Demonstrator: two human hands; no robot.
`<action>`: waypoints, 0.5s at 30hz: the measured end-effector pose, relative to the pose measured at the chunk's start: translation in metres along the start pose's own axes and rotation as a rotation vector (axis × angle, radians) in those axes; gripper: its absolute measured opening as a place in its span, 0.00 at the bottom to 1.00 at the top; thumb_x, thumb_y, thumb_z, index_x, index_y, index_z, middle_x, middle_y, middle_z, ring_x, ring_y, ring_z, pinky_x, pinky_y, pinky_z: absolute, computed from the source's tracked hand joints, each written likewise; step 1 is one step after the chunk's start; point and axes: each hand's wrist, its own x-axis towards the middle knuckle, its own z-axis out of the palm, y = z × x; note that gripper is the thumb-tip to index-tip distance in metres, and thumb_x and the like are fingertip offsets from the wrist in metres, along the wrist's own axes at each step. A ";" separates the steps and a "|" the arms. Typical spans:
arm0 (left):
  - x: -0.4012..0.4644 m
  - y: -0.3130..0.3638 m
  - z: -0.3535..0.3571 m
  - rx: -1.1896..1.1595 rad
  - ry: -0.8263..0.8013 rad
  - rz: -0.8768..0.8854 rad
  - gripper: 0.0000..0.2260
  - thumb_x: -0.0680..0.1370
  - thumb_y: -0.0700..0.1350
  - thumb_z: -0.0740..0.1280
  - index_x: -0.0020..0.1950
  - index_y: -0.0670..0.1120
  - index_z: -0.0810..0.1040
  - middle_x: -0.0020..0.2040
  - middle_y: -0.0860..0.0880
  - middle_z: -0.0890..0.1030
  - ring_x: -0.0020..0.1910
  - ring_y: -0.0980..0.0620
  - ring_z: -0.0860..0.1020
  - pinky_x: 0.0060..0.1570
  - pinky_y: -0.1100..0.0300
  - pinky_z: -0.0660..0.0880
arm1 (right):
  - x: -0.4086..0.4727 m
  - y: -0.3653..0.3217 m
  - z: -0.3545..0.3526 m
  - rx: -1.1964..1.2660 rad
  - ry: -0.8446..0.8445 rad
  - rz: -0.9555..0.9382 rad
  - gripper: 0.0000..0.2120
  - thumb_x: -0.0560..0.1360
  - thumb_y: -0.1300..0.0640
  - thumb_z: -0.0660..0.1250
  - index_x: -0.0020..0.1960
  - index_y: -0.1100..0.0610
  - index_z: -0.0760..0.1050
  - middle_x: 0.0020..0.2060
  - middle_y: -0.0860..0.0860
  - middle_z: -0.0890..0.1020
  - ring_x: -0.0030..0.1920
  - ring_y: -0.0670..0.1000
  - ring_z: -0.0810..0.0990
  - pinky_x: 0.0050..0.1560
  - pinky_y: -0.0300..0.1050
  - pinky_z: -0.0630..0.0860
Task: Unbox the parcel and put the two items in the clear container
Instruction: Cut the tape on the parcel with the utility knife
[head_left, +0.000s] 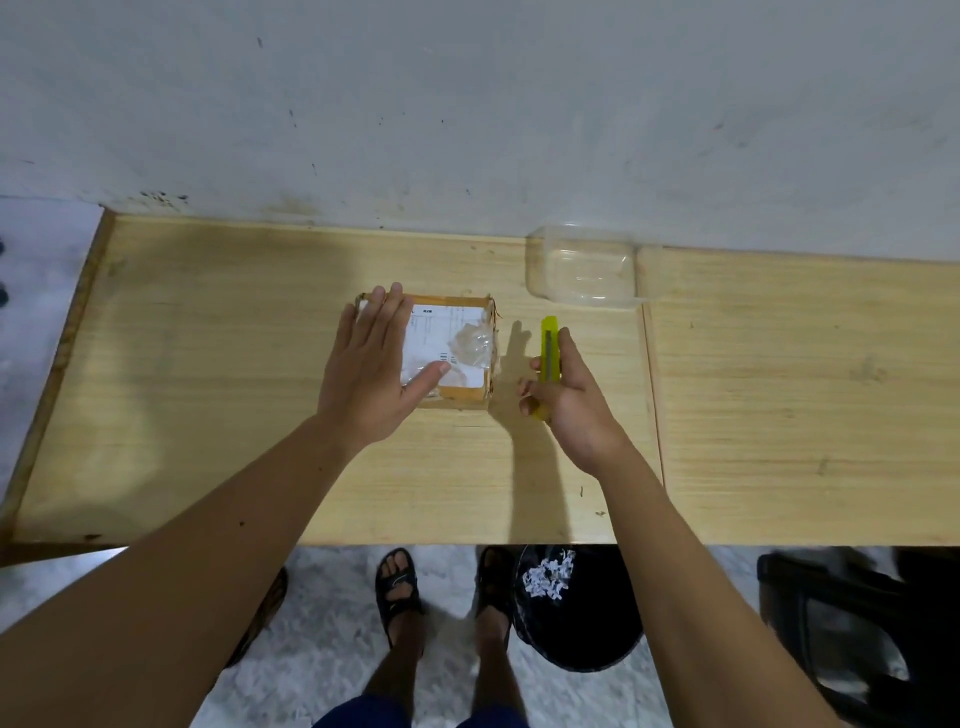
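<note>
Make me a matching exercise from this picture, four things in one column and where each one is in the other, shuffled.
Things:
1. parcel
2. yellow box cutter
3. clear container
4. black bin

Places:
A. on the floor under the table edge
B. by the wall, at the back of the table
C. under the flat left hand
D. gripped in the right hand

Pairs: 1-C, 2-D, 3-B, 4-A

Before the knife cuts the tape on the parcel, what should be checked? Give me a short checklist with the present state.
1. Left hand steadies the parcel: ok, resting flat on top.
2. Right hand holds the knife: ok.
3. Blade extended: cannot tell.
4. Left fingers clear of the cutting line: not ok, they cover the label.
5. Clear container ready: ok, open, by the wall.
</note>
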 end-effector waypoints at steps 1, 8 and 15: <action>0.000 0.000 0.000 -0.001 0.001 -0.001 0.38 0.82 0.65 0.59 0.81 0.38 0.62 0.83 0.41 0.62 0.84 0.40 0.58 0.82 0.41 0.53 | -0.004 -0.002 0.004 -0.010 -0.014 -0.029 0.38 0.83 0.73 0.57 0.85 0.49 0.47 0.53 0.51 0.73 0.43 0.52 0.76 0.41 0.45 0.74; 0.000 0.003 -0.002 -0.024 -0.042 -0.057 0.39 0.82 0.67 0.57 0.82 0.40 0.61 0.84 0.43 0.59 0.84 0.42 0.55 0.82 0.40 0.53 | -0.016 -0.005 0.018 -0.172 0.134 -0.162 0.18 0.87 0.57 0.58 0.75 0.48 0.69 0.44 0.53 0.78 0.24 0.50 0.72 0.26 0.40 0.69; -0.001 0.005 -0.003 -0.069 -0.089 -0.109 0.40 0.80 0.70 0.54 0.83 0.43 0.59 0.85 0.45 0.57 0.85 0.45 0.53 0.82 0.40 0.53 | -0.021 0.007 0.021 -0.404 0.189 -0.203 0.18 0.85 0.52 0.60 0.73 0.40 0.73 0.29 0.38 0.74 0.24 0.43 0.71 0.33 0.42 0.73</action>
